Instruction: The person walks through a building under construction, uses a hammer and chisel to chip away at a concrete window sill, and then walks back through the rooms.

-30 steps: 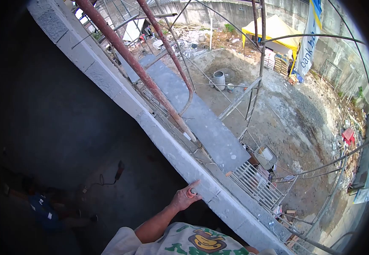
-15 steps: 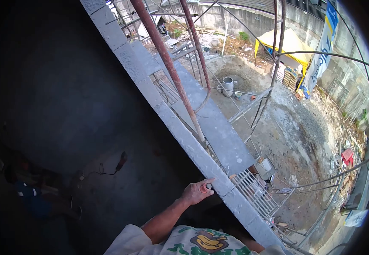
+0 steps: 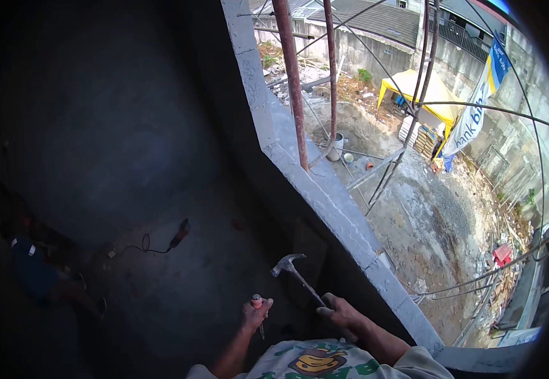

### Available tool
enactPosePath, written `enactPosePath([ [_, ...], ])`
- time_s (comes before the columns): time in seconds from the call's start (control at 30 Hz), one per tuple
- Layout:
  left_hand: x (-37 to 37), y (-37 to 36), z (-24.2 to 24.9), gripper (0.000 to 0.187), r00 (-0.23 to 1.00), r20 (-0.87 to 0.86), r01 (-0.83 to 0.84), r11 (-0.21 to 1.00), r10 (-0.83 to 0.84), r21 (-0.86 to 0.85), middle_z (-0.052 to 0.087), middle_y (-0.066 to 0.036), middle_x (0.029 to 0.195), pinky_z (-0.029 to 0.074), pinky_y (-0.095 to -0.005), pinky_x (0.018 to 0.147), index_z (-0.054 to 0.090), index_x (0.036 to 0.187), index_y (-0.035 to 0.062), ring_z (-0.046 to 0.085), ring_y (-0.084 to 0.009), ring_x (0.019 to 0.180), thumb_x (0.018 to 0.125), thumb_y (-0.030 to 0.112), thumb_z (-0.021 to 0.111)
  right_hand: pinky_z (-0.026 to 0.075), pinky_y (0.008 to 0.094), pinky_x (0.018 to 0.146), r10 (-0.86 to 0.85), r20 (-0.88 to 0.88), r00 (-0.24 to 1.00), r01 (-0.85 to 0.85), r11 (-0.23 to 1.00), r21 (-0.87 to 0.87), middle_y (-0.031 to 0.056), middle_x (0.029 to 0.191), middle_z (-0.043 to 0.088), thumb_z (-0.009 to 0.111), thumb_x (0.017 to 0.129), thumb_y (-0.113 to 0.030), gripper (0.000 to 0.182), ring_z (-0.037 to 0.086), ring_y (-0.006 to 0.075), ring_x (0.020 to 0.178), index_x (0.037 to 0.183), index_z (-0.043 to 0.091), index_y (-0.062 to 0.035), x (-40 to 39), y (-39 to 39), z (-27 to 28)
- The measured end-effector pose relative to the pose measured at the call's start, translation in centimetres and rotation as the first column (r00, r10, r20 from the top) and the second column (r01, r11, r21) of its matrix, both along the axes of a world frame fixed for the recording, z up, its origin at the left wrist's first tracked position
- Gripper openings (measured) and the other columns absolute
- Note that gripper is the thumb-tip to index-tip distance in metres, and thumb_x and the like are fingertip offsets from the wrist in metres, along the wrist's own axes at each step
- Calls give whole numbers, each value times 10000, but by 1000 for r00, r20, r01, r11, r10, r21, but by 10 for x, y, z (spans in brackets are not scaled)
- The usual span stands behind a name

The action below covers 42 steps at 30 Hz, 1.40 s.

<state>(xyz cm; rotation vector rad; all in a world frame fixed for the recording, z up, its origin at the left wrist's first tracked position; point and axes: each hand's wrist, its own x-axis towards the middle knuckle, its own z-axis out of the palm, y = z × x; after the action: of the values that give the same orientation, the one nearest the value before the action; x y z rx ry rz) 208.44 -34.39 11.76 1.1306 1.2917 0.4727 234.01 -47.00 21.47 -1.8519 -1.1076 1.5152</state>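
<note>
My left hand is closed around a chisel. Its orange handle and metal cap show above my fist, and a thin blade points down below it. In my right hand is a claw hammer, gripped by the handle, with its head up and to the left. Hammer and chisel are apart. Both hands are on the dark inner side of a grey wall ledge, neither touching it.
In the dark room at left lies a corded power tool, and another person is low down. Beyond the ledge stand rusty scaffold poles; far below are a yellow canopy, stacked sacks and a red cloth.
My left hand has come off the ledge, moving left and inward with the chisel. My right hand, hidden before, now shows holding the hammer. The view has turned.
</note>
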Motion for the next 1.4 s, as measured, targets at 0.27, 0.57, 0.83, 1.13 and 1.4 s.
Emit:
enactPosePath([
  [0.27, 9, -11, 58, 375, 805, 592, 94, 979, 30, -178, 633, -98, 1041, 490, -331, 813, 567, 1180, 47, 610, -160, 880, 875, 245, 657, 459, 442, 694, 43, 122, 992, -66, 980, 190, 215, 781, 587, 576, 872, -284, 315, 608, 361, 786, 1009, 475, -19, -72, 0, 22],
  [0.57, 12, -12, 77, 214, 638, 769, 107, 993, -33, -46, 612, -56, 897, 477, -367, 869, 595, 1005, 85, 612, -202, 883, 807, 83, 676, 490, 406, 818, -22, 138, 990, -24, 945, 326, 181, 983, 602, 535, 900, -418, 457, 606, 338, 967, 1115, 564, -15, -55, -11, -30],
  [0.83, 14, -8, 99, 65, 931, 351, -5, 960, -98, 280, 607, 0, 758, 467, -248, 609, 633, 837, 48, 572, -87, 682, 785, 30, 666, 401, 470, 991, -126, 756, 643, -182, 933, 310, 198, 1343, 403, 600, 857, -330, 548, 377, 368, 1266, 1292, 435, -40, 16, 108, -72],
  [1.13, 54, -17, 110, 85, 983, 144, 71, 965, -110, 253, 618, -19, 775, 486, -262, 606, 631, 850, 33, 587, -98, 694, 778, 45, 676, 483, 470, 885, -87, 775, 626, -38, 989, 142, 206, 1275, 462, 682, 776, -323, 692, 452, 361, 1226, 1314, 389, -2, 30, 164, -108],
  [1.4, 100, 5, 100, 149, 992, 40, 105, 952, -121, 287, 648, -24, 827, 495, -286, 726, 653, 898, 36, 609, -114, 776, 765, 88, 698, 527, 445, 813, 198, 556, 808, -194, 979, -67, 195, 1037, 638, 567, 825, -285, 315, 650, 357, 933, 1011, 671, -53, 47, 135, -145],
])
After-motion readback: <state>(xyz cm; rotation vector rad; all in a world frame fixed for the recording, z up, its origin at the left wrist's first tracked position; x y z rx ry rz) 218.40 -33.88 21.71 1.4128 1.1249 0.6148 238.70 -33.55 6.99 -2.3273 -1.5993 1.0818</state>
